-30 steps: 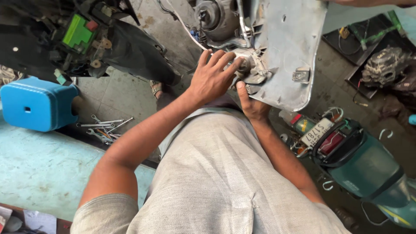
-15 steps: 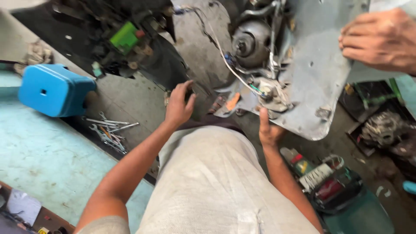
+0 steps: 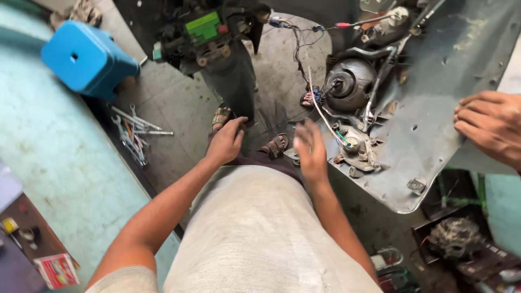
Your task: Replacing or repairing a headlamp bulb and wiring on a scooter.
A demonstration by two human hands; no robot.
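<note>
Grey metal fills the upper right: a scooter body panel [image 3: 434, 125], tipped and bare on its inner side, with a round headlamp housing [image 3: 347, 84] and a tangle of wires [image 3: 320, 108] hanging off it. The person's right hand [image 3: 310, 152] hovers just beside the panel's lower edge, near a small fitting [image 3: 355, 149] where the wires end; it is blurred, fingers loosely spread, its grip open and holding nothing. The left hand [image 3: 225, 142] sits lower left of it, over the knee, fingers curled inward, but whether its grip closes on anything cannot be told. Below both, a sandalled foot [image 3: 275, 145] rests on the concrete floor [image 3: 173, 103]. Another person's hand [image 3: 491, 127] lies flat on the panel's right edge. Off to the left, loose spanners [image 3: 133, 135] lie on the floor near a blue plastic stool [image 3: 87, 59]. Top centre, a green battery [image 3: 203, 26] sits in the dark scooter frame.
</note>
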